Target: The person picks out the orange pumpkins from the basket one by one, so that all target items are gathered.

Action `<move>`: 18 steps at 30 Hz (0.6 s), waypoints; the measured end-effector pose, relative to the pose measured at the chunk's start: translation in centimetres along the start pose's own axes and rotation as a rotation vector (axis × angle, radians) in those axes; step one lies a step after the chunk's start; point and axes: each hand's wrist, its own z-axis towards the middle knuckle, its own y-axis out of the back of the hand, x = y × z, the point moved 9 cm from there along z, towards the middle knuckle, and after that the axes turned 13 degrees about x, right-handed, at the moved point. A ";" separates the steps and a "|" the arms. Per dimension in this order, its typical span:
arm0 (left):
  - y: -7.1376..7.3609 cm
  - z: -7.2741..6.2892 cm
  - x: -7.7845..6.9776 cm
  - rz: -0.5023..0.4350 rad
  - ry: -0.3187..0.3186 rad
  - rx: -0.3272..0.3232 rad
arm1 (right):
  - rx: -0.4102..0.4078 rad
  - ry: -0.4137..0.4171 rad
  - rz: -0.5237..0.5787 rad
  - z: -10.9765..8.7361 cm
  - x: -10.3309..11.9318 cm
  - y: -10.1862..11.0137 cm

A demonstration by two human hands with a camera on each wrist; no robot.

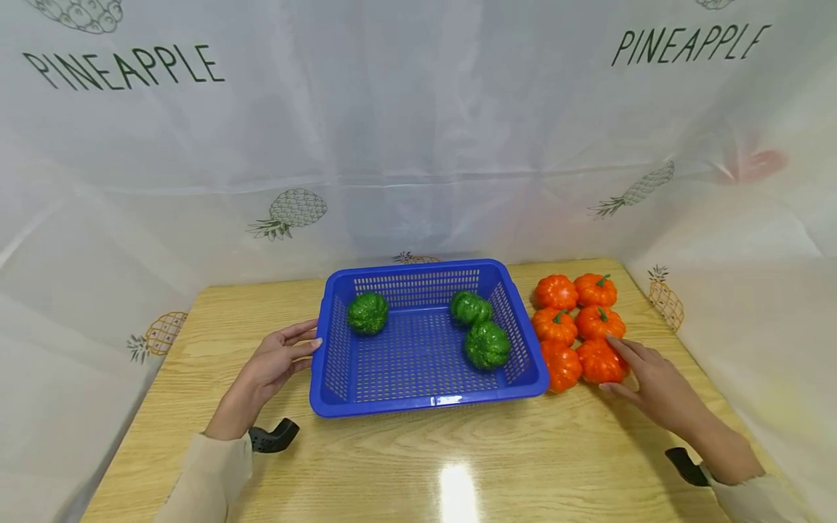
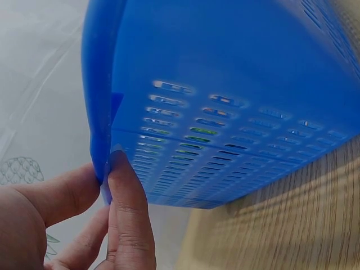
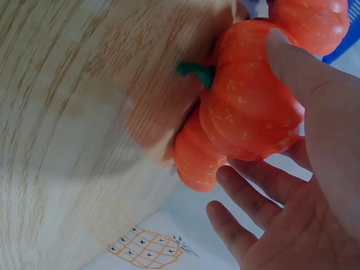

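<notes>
A blue plastic basket [image 1: 418,407] stands on the table with three green pumpkins inside. One green pumpkin [image 1: 368,314] sits at its left, and two more, a green pumpkin [image 1: 471,309] and a larger-looking green pumpkin [image 1: 487,346], touch at its right. My left hand [image 1: 277,361] pinches the basket's left rim [image 2: 104,129] between thumb and fingers. To the right of the basket, my right hand [image 1: 660,381] holds the nearest right orange pumpkin [image 1: 600,361], thumb on its near side and fingers around the far side. In the right wrist view this orange pumpkin [image 3: 253,95] shows a green stem.
Several other orange pumpkins stand close together in two columns, among them an orange pumpkin [image 1: 556,292] at the back and an orange pumpkin [image 1: 560,365] against the basket. A white pineapple-print sheet [image 1: 418,145] hangs behind the wooden table [image 1: 366,472] and along its sides.
</notes>
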 end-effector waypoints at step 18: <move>-0.2 0.2 0.5 -0.015 -0.033 0.005 | -0.045 -0.083 0.122 -0.2 -2.2 2.0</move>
